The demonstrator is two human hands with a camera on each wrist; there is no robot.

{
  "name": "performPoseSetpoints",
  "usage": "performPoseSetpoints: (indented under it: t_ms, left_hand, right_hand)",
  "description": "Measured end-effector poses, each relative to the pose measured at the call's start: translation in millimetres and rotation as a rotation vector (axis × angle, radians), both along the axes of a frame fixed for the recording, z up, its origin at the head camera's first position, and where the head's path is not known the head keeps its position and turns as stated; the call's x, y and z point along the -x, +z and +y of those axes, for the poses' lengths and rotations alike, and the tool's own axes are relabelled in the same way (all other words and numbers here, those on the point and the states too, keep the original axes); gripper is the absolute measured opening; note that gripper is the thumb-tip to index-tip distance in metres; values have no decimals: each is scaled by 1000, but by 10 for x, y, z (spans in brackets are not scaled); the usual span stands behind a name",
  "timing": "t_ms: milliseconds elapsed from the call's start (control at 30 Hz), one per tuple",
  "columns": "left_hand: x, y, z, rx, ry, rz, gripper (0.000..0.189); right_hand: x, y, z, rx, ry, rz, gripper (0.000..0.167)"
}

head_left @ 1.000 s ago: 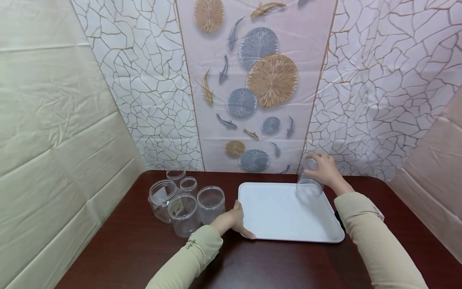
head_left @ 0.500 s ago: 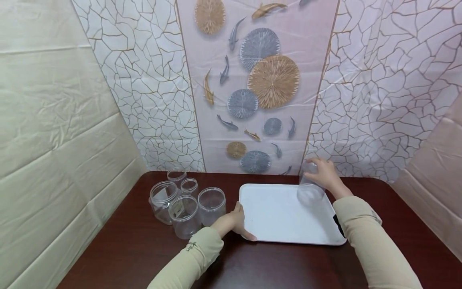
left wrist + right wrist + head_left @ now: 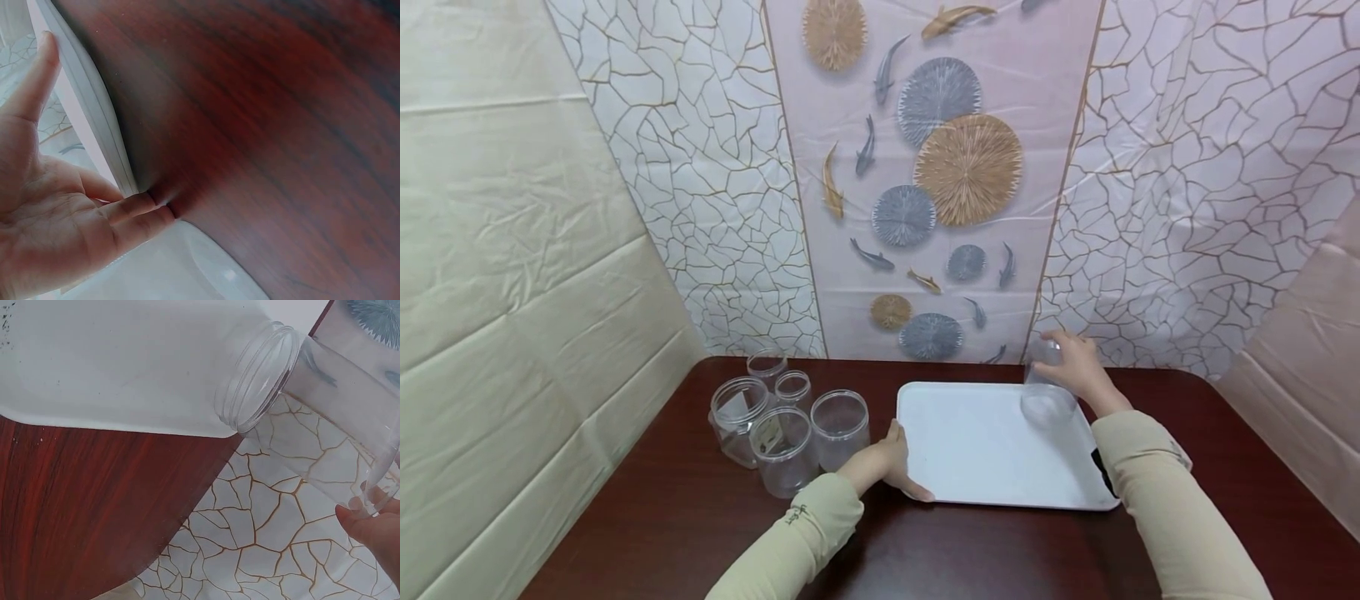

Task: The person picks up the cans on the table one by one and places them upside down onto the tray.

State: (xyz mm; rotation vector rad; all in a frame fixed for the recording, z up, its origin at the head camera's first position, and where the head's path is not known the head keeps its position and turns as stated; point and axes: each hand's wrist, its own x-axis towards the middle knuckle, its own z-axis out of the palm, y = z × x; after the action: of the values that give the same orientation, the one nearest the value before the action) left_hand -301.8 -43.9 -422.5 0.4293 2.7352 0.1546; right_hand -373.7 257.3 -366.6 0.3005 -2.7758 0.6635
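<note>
A clear plastic jar (image 3: 1036, 379) stands upside down over the back right corner of the white tray (image 3: 992, 450). In the right wrist view the threaded mouth of the jar (image 3: 262, 381) is down against the tray surface. My right hand (image 3: 1075, 362) grips it near the base, with thumb and fingertips around the wall. At the tray's front left corner, my left hand (image 3: 891, 460) rests against the rim. The left wrist view has the thumb of that hand (image 3: 69, 219) along one tray edge (image 3: 94, 100) and its fingers stretched out, tips at the dark tabletop.
Several clear, open-mouthed jars (image 3: 782, 471) stand grouped left of the tray, the nearest one (image 3: 840, 429) close to my left hand. Behind the dark wooden table (image 3: 970, 558) hangs a patterned cloth (image 3: 880, 333). Cream cloth (image 3: 535, 317) lines the left side.
My right hand and the upside-down jar have shifted slightly toward the front right over the tray. My left hand stays at the tray corner, and the grouped jars have not moved.
</note>
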Motion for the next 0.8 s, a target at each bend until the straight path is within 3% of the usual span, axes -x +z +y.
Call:
performPoseSetpoints:
  t_ms: [233, 433, 800]
  left_hand:
    - [13, 7, -10, 10, 11, -22, 113]
    - [15, -9, -3, 7, 16, -13, 114]
    - [0, 8, -11, 0, 12, -28, 113]
  right_hand:
    - [-4, -57, 12, 55, -45, -66, 57]
    - [-14, -65, 24, 48, -31, -68, 56]
    - [3, 2, 36, -69, 10, -101, 60]
